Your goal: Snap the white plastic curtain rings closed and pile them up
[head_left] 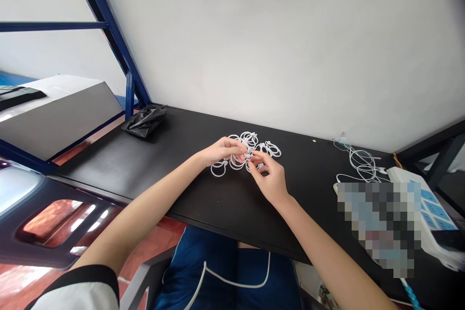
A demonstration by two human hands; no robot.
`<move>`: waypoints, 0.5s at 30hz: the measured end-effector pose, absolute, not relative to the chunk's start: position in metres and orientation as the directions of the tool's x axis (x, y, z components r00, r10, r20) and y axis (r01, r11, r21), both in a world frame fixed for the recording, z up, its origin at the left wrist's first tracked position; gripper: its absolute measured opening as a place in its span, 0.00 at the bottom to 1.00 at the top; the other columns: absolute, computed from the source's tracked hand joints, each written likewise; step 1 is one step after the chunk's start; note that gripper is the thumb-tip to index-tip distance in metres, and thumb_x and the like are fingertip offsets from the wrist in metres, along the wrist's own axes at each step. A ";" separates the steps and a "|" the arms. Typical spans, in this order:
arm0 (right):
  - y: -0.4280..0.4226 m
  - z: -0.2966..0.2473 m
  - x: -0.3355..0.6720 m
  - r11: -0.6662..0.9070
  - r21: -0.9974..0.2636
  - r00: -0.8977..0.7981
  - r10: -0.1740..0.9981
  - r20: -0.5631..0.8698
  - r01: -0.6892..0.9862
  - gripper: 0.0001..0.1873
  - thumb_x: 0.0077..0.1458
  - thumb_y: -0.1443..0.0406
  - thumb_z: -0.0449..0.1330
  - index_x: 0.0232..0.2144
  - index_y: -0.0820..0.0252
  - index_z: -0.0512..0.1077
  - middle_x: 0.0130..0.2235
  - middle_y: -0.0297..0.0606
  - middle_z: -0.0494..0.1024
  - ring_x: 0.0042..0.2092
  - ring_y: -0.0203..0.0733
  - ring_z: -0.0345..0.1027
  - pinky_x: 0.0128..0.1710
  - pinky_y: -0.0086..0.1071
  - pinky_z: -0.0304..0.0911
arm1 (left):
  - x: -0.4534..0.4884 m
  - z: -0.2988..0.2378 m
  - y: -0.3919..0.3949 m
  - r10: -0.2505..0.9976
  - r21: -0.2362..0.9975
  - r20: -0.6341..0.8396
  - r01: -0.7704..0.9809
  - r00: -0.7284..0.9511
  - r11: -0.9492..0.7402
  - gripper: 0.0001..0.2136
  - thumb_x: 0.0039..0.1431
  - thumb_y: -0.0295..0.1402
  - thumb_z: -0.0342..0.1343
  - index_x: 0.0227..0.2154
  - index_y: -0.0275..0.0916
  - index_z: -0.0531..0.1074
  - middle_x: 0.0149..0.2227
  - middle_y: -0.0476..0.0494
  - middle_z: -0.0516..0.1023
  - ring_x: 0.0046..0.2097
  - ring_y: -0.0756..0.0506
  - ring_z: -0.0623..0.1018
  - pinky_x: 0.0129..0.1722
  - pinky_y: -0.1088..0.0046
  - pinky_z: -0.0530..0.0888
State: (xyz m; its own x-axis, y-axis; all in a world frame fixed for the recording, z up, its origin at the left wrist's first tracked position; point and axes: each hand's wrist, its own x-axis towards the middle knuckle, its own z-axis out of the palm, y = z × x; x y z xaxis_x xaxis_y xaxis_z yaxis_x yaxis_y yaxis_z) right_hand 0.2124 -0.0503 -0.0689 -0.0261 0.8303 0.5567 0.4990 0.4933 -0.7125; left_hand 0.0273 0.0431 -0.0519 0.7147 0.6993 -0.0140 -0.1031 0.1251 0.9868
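Observation:
Several white rings with small knobs or eyelets, like curtain rings, lie in a loose cluster on the black table [189,155]. One ring [218,168] rests at the cluster's near left side, and a few white rings [273,148] lie to the right. My left hand [227,151] reaches in from the left, its thumb and fingers pinched on a white ring. My right hand [269,173] meets it from the right, fingertips closed at the same small white part. The fingers hide much of what they grip.
A crumpled black plastic bag [145,121] lies at the table's back left. Tangled white cables [363,162], a blurred-out flat object [379,227] and a white power strip [432,208] are on the right. A blue metal frame [116,43] rises at the left by the wall.

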 end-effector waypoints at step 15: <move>-0.050 -0.067 0.215 0.570 -0.652 -0.095 0.784 0.613 0.501 0.04 0.59 0.67 0.62 0.38 0.56 0.76 0.35 0.36 0.78 0.33 0.37 0.73 0.26 0.29 0.71 | 0.029 -0.061 0.046 0.690 0.992 -0.001 -0.086 0.724 0.091 0.16 0.53 0.41 0.68 0.38 0.34 0.78 0.28 0.46 0.80 0.30 0.51 0.79 0.27 0.80 0.73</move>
